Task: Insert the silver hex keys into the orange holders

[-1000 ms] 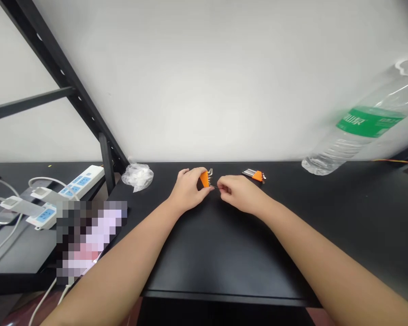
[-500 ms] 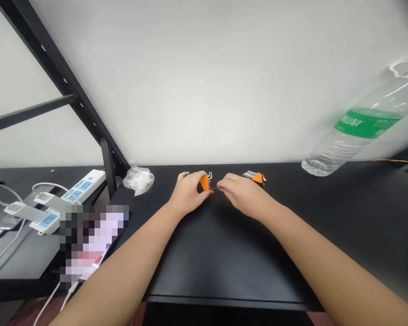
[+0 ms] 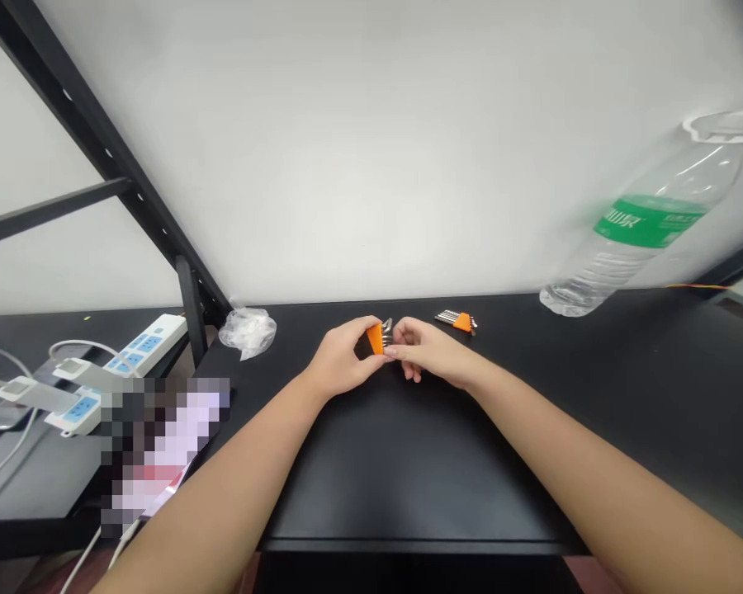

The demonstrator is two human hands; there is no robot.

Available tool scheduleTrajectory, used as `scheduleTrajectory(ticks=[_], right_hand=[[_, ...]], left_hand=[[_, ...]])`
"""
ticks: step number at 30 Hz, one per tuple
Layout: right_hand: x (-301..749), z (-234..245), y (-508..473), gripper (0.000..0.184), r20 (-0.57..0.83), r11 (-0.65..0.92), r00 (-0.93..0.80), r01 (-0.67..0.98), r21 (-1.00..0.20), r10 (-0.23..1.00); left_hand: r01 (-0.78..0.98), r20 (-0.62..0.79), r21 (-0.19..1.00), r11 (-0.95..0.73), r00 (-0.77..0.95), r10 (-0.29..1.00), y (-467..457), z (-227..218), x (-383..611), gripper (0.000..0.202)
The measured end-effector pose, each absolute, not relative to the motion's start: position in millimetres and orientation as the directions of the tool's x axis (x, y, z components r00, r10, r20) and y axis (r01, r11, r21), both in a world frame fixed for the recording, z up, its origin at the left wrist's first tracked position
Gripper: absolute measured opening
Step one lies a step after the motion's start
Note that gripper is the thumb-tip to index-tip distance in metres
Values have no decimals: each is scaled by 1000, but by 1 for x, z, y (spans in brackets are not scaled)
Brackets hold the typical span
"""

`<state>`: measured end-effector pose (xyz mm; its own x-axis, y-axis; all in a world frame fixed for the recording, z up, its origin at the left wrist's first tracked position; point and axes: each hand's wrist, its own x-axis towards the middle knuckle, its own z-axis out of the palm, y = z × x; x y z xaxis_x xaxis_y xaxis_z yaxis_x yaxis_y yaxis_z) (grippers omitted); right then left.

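Between the thumb and fingers of my left hand (image 3: 342,356) is an orange hex key holder (image 3: 376,338), held just above the black table. Several silvery hex keys (image 3: 387,333) stick out of its right side, their bent ends towards my right hand (image 3: 430,351). The right thumb and curled forefinger close around these ends, the thumb tip at the holder's lower edge; the exact contact is partly hidden. A second orange holder with hex keys (image 3: 463,321) lies on the table behind my right hand, touched by neither hand.
A crumpled clear plastic bag (image 3: 248,332) lies at the back left. A large water bottle (image 3: 631,227) with a green label leans at the back right. On the left are a white power strip (image 3: 142,351) with chargers, cables and a black metal frame (image 3: 115,165).
My right hand has turned and come closer to the holder; its thumb is now at the key ends. The thin key that spanned the gap between the hands no longer shows. The view has shifted slightly.
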<state>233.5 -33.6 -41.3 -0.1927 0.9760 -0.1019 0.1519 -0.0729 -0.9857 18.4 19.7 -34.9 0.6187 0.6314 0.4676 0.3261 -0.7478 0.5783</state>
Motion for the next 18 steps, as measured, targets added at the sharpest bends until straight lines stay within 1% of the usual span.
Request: scheduleTrajectory(ticks=[3,6,9,12,15,18], right_hand=[[236,-37,-35,40,-165,-125,-280,153,-980,946],[238,-31,-38,39,-128,-100,-254,119,-988,959],[238,-28,-38,39,-49,-47,-147,18,-999,988],[235,-30,-36,38,-60,-66,-84,-73,-995,995],[230,-37,-33,37,-117,-132,-110,-145,-981,987],[227,-41,-32,33,-103,-145,-169,-259,-955,980]], left_hand=[[312,469,558,-769,647,602,21,-37,18,43],[332,444,546,-769,664,602,22,-37,18,44],[361,428,528,-769,669,607,22,-35,18,46],[349,427,511,-786,690,584,22,-33,18,44],[343,416,492,-800,715,563,22,-34,18,44],[341,422,485,-805,715,557,22,-35,19,44]])
